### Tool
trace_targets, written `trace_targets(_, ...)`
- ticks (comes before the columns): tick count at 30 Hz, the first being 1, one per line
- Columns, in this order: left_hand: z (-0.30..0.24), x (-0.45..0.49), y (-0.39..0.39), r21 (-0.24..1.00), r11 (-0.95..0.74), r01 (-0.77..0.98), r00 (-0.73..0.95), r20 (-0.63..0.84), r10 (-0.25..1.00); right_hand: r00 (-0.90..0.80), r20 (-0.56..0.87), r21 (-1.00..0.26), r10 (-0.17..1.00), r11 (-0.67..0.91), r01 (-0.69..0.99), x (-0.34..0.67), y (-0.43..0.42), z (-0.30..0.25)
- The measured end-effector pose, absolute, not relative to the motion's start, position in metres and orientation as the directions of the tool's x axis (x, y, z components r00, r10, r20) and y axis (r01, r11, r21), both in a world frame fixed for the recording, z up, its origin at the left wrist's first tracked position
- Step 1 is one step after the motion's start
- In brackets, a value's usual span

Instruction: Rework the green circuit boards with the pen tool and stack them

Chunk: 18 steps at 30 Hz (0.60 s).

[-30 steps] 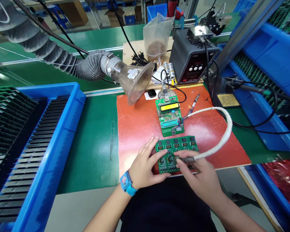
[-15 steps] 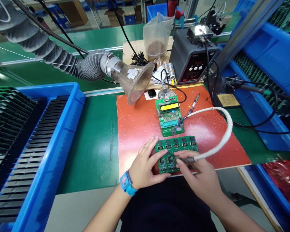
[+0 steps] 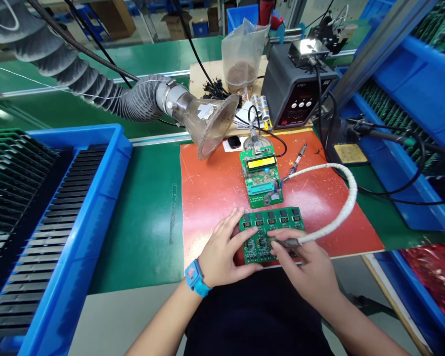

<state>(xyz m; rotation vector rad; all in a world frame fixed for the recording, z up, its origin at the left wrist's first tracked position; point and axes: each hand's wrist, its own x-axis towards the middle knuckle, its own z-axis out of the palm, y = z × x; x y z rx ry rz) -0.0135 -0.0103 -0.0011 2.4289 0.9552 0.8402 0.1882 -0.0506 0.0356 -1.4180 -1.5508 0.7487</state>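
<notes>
A green circuit board panel (image 3: pixel 272 222) with a row of small red displays lies on the orange mat (image 3: pixel 211 188) at the near table edge. My left hand (image 3: pixel 222 254) holds the panel's left side, thumb under its near edge and fingers on top. My right hand (image 3: pixel 307 269) is closed on a probe (image 3: pixel 287 242) whose tip presses on the panel's middle. A white wrapped cable (image 3: pixel 346 198) loops from the probe back to a small green board with a lit yellow display (image 3: pixel 260 170).
A fume extraction hose with a clear funnel (image 3: pixel 207 121) hangs over the mat's far left. A grey soldering station (image 3: pixel 294 91) and a plastic bag stand behind. A blue bin (image 3: pixel 70 237) of black slotted trays sits on the left; blue bins with boards line the right.
The view has shifted slightly; both hands, the probe and the panel stay where they were.
</notes>
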Motion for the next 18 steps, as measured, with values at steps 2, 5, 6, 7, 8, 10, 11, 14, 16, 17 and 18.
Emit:
trace_targets(2,-0.001,-0.013,-0.010,0.549,-0.690,0.472,0.588,0.387,0.710,0.038,0.191,-0.884,0.981,0.155,0.442,0.188,-0.051,0.035)
trace_targets(5,-0.002,-0.013,-0.009,0.551,-0.689,0.471,0.584,0.390,0.712,0.043,0.181,-0.891,0.983,0.145,0.431,0.189,-0.051,0.035)
trace_targets(6,-0.002,-0.013,-0.009,0.554,-0.686,0.471,0.583,0.388,0.714,0.049,0.179,-0.894,0.983,0.142,0.426,0.190,-0.052,0.034)
trace_targets(7,-0.002,-0.013,-0.010,0.558,-0.684,0.470,0.581,0.387,0.715,0.054,0.175,-0.898,0.983,0.137,0.419,0.190,-0.053,0.034)
trace_targets(8,-0.002,-0.013,-0.010,0.562,-0.683,0.467,0.581,0.387,0.716,0.059,0.167,-0.904,0.984,0.129,0.407,0.190,-0.054,0.034)
trace_targets(10,-0.002,-0.013,-0.010,0.568,-0.680,0.464,0.581,0.386,0.717,0.078,0.156,-0.924,0.985,0.118,0.365,0.190,-0.056,0.035)
trace_targets(11,-0.002,-0.013,-0.011,0.568,-0.680,0.463,0.580,0.386,0.718,0.089,0.156,-0.935,0.984,0.118,0.333,0.189,-0.057,0.035)
trace_targets(14,-0.002,-0.013,-0.011,0.566,-0.678,0.469,0.579,0.383,0.720,0.118,0.173,-0.963,0.978,0.143,0.226,0.184,-0.060,0.035)
trace_targets(16,-0.002,-0.013,-0.011,0.568,-0.678,0.468,0.578,0.384,0.720,0.101,0.182,-0.968,0.978,0.160,0.194,0.179,-0.060,0.034)
trace_targets(17,-0.003,-0.013,-0.011,0.570,-0.677,0.466,0.578,0.384,0.720,0.083,0.186,-0.966,0.979,0.167,0.199,0.176,-0.060,0.032)
trace_targets(18,-0.003,-0.012,-0.011,0.572,-0.677,0.463,0.576,0.386,0.720,0.064,0.192,-0.961,0.979,0.174,0.216,0.174,-0.059,0.031)
